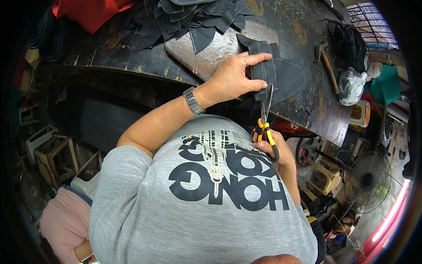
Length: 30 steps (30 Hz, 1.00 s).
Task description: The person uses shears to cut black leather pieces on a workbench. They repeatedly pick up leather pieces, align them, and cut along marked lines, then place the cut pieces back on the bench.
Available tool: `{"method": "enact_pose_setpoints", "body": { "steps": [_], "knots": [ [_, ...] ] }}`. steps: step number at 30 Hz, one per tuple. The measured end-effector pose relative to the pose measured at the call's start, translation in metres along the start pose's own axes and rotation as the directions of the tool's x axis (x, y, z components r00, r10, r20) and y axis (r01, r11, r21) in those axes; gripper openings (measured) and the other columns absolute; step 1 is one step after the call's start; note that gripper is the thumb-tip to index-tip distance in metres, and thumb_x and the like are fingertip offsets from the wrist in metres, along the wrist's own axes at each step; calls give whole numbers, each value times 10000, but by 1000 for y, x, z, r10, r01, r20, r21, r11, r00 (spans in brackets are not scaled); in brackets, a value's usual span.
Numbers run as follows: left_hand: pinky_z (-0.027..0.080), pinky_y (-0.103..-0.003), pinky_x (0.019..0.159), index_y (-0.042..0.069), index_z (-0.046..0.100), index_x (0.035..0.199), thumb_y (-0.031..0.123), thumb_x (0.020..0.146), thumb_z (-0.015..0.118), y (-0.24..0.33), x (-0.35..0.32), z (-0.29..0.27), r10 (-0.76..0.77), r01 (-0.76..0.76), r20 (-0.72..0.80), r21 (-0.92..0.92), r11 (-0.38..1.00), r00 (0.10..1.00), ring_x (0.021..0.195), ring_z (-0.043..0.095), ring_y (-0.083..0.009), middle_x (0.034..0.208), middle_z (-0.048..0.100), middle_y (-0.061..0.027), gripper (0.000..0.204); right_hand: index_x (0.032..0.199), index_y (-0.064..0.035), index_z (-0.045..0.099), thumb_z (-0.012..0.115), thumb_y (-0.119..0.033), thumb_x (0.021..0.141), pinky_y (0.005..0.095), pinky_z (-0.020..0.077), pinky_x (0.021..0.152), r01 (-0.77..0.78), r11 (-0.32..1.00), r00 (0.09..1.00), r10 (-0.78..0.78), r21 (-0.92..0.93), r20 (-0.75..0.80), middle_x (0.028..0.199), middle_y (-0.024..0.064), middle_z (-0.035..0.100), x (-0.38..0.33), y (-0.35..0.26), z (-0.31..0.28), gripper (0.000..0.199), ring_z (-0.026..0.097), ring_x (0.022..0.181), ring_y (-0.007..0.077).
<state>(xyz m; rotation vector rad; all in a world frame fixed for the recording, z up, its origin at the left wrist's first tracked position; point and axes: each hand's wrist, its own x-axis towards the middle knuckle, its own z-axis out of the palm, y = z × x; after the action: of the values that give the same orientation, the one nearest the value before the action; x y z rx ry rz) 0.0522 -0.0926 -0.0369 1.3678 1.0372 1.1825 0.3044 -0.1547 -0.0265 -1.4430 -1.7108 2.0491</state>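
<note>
My left hand (229, 78), a metal watch on its wrist, grips a dark grey sheet piece (288, 75) at the table's front edge. Thumb and forefinger lie on top of it; the other fingers are hidden. Pale marked lines run along the piece, which looks like leather or thick fabric. In my right hand (282, 148) is a pair of scissors (264, 123) with orange and black handles. The blades point away from me and reach the near edge of the piece, close to my left thumb. Whether they are parted around the material I cannot tell.
A heap of dark cut pieces (189, 17) lies at the back, partly over a shiny light slab (193, 53). Red material (90, 13) sits far left. A hammer (329, 68) and a plastic bag (351, 86) are on the right. A fan (368, 180) stands beyond.
</note>
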Motion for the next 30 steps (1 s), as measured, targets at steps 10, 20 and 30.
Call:
{"method": "enact_pose_setpoints", "body": {
  "steps": [10, 20, 30],
  "knots": [
    [548, -221, 715, 46, 357, 1467, -22, 786, 717, 2, -1, -3, -14, 14, 40, 14, 1000, 999, 871, 587, -76, 1260, 526, -119, 773, 903, -40, 628, 798, -445, 739, 266, 400, 656, -61, 998, 998, 61, 13, -12, 781, 0, 569, -6, -1, 0, 469, 504, 732, 110],
    [467, -211, 618, 58, 262, 1511, 3, 791, 725, 0, 3, -8, -41, 39, 11, 157, 987, 999, 685, 505, -49, 1138, 584, -72, 858, 904, -16, 620, 837, -619, 582, 260, 419, 580, 74, 991, 973, -97, 115, 211, 717, 27, 587, -17, 6, -33, 717, 542, 644, 118],
    [422, -196, 563, 23, 278, 1498, 35, 776, 746, 6, 10, -13, -223, 233, 168, -41, 972, 960, 628, 471, -13, 983, 611, -48, 861, 837, 22, 589, 642, -474, 870, 249, 421, 426, -25, 785, 997, -29, 620, 78, 600, 101, 560, 3, 14, -11, 500, 518, 453, 151]
  ]
}}
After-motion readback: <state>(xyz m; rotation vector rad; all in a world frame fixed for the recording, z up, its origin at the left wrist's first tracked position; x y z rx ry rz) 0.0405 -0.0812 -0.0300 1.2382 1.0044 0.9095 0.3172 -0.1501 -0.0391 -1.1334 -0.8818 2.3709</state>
